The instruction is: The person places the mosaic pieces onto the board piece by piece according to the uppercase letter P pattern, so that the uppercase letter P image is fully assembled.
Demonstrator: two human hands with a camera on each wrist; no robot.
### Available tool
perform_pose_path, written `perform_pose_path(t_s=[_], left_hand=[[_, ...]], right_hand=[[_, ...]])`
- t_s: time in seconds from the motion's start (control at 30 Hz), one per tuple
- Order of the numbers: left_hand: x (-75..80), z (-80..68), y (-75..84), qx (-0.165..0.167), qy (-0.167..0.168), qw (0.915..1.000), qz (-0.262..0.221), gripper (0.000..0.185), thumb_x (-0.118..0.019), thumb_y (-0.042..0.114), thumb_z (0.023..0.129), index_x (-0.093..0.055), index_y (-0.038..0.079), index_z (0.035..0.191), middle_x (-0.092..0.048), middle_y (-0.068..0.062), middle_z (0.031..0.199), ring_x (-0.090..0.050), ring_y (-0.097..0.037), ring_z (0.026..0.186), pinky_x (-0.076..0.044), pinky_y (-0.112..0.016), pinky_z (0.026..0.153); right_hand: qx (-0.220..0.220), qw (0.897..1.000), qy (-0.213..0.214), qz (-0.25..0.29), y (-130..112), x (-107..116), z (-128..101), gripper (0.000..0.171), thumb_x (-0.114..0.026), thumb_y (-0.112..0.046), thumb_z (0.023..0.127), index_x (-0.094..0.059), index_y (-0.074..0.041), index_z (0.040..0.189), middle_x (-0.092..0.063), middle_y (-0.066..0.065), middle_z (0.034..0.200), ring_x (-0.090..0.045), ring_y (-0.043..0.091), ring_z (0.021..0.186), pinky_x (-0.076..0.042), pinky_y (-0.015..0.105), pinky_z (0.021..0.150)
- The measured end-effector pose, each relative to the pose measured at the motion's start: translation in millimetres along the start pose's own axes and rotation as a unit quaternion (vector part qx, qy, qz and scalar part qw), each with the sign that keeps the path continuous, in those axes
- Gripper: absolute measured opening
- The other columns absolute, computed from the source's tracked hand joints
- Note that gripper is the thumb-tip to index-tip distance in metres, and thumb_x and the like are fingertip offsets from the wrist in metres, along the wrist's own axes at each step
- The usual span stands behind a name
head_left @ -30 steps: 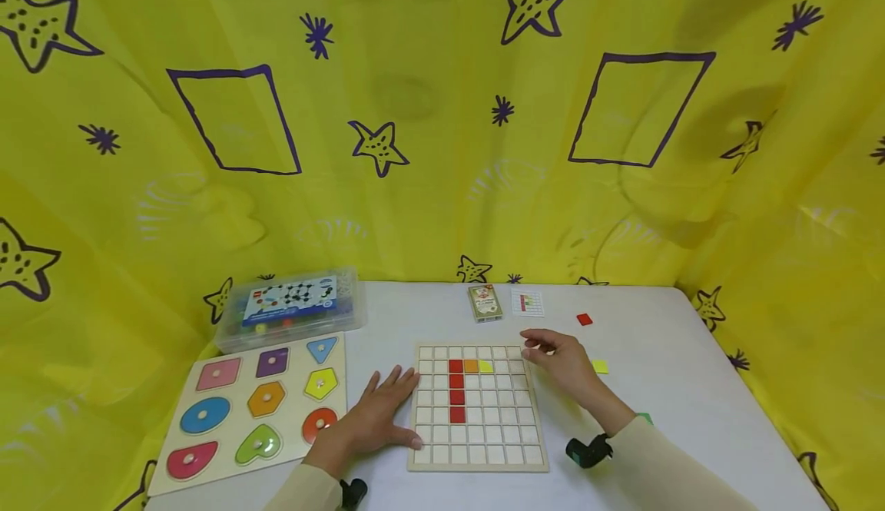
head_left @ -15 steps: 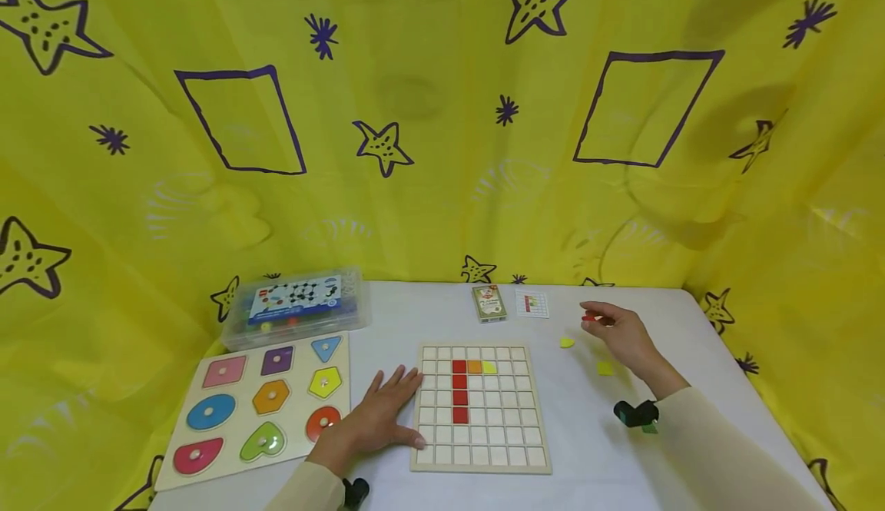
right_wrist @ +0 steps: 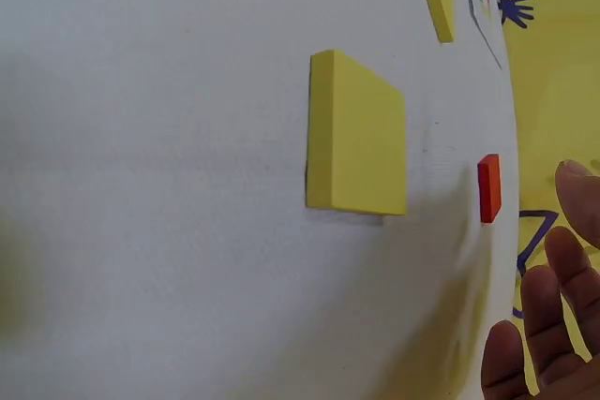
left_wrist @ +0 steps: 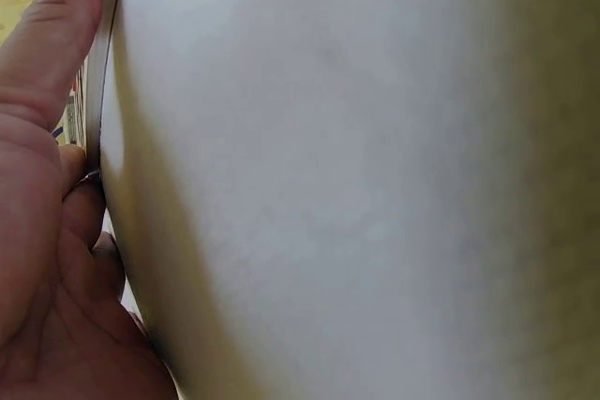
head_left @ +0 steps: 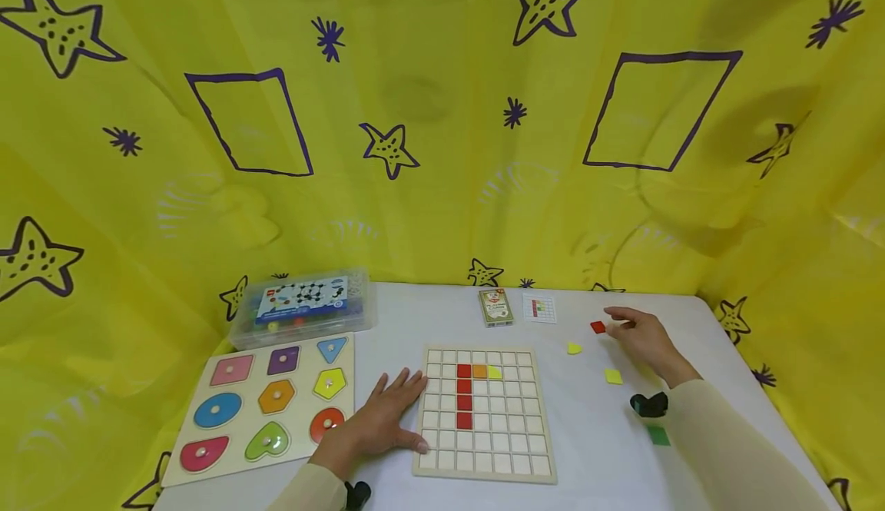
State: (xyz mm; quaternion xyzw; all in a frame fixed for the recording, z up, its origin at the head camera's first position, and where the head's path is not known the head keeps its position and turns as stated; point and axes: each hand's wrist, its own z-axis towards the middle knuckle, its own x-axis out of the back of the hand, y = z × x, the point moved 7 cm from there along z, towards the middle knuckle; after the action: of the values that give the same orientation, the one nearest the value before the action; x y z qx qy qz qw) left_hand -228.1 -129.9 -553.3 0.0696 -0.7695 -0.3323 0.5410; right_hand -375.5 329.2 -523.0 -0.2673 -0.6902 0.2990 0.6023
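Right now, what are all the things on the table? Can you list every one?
Grid board: 1, pale wood, table centre; holds four red tiles in a column, one orange and one yellow beside the top.
Shape puzzle: 1, many colours, left.
Plastic box: 1, clear, back left.
Card deck: 1, green, back centre.
Pattern card: 1, white, beside the deck.
Red tile: 1, loose, at the right fingertips.
Yellow tiles: 2, loose, right of board.
Green tile: 1, near right wrist.
Table: 1, white.
Left hand: flat against the board's left edge.
Right hand: open, by the red tile.
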Motion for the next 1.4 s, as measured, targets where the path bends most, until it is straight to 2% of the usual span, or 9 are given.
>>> perform_pose_path(t_s=[0.23,0.43,0.67,0.8,1.07,1.23,1.33,1.4], left_hand=[[-0.8,0.4,-2.1,0.0,-0.001,1.0,0.001,0.115,-0.089,0.053,0.076,-0.033,0.01,0.166,-0.029,-0.008,0.174,-0.014,-0.035,0.164,0.0,-0.06,0.133],[-1.2,1.7,-3.1,0.0,0.001,1.0,-0.002,0.115,-0.089,0.053,0.075,-0.033,0.01,0.166,-0.029,-0.008,0.174,-0.014,-0.035,0.164,0.001,-0.06,0.133],[-2.5,1.3,-4.8,-0.003,0.002,1.0,-0.002,0.115,-0.088,0.055,0.076,-0.032,0.01,0.166,-0.028,-0.007,0.175,-0.013,-0.034,0.165,0.002,-0.059,0.133],[-1.6,0.9,-3.8,-0.003,0.002,1.0,-0.002,0.115,-0.088,0.054,0.076,-0.032,0.01,0.166,-0.028,-0.008,0.174,-0.013,-0.035,0.165,0.002,-0.059,0.133],[0.5,1.9,-1.0,-0.007,0.002,1.0,0.0,0.115,-0.088,0.054,0.076,-0.032,0.009,0.166,-0.028,-0.009,0.174,-0.013,-0.035,0.164,0.001,-0.059,0.133],[0.1,2.2,-2.1,-0.008,0.003,1.0,0.003,0.115,-0.088,0.055,0.077,-0.033,0.009,0.166,-0.028,-0.009,0.174,-0.014,-0.036,0.164,0.001,-0.06,0.133],[0.0,2.1,-2.7,-0.009,0.004,1.0,0.001,0.115,-0.089,0.054,0.076,-0.033,0.008,0.166,-0.029,-0.01,0.174,-0.014,-0.036,0.164,0.001,-0.06,0.133],[-0.5,2.0,-3.2,-0.01,0.005,0.9999,0.002,0.115,-0.089,0.054,0.076,-0.033,0.008,0.166,-0.029,-0.01,0.174,-0.014,-0.036,0.164,0.0,-0.06,0.133]], right_hand=[[-0.017,0.999,-0.033,-0.012,10.8,-12.3,8.4,0.053,-0.062,-0.014,0.103,-0.051,0.0,0.153,-0.053,0.034,0.146,-0.057,0.042,0.118,-0.052,0.058,0.102],[-0.011,0.999,-0.029,-0.036,13.0,-16.0,12.2,0.052,-0.061,-0.011,0.103,-0.051,0.002,0.152,-0.052,0.035,0.141,-0.052,0.043,0.113,-0.048,0.061,0.101],[-0.043,0.998,-0.035,-0.01,24.2,-21.8,13.4,0.043,-0.061,-0.011,0.103,-0.057,0.002,0.145,-0.041,0.035,0.149,-0.042,0.049,0.125,-0.038,0.07,0.113],[-0.032,0.999,-0.031,-0.03,25.0,-19.8,11.7,0.044,-0.065,-0.013,0.102,-0.058,0.004,0.142,-0.046,0.035,0.141,-0.046,0.049,0.121,-0.042,0.069,0.109],[-0.006,0.999,-0.009,-0.048,19.4,-12.0,4.3,0.038,-0.068,-0.018,0.103,-0.063,0.005,0.133,-0.058,0.031,0.128,-0.053,0.042,0.109,-0.049,0.058,0.097],[0.008,0.999,0.009,-0.031,17.7,-8.7,1.7,0.039,-0.068,-0.019,0.104,-0.062,0.006,0.134,-0.066,0.029,0.126,-0.058,0.04,0.11,-0.051,0.054,0.097],[-0.006,1.0,0.025,-0.011,19.0,-6.8,0.7,0.039,-0.069,-0.019,0.104,-0.062,0.003,0.135,-0.067,0.028,0.129,-0.06,0.041,0.114,-0.052,0.05,0.097],[-0.011,0.999,0.036,-0.005,20.1,-6.0,-0.6,0.039,-0.069,-0.019,0.103,-0.063,0.002,0.136,-0.068,0.028,0.129,-0.062,0.04,0.115,-0.053,0.043,0.093]])
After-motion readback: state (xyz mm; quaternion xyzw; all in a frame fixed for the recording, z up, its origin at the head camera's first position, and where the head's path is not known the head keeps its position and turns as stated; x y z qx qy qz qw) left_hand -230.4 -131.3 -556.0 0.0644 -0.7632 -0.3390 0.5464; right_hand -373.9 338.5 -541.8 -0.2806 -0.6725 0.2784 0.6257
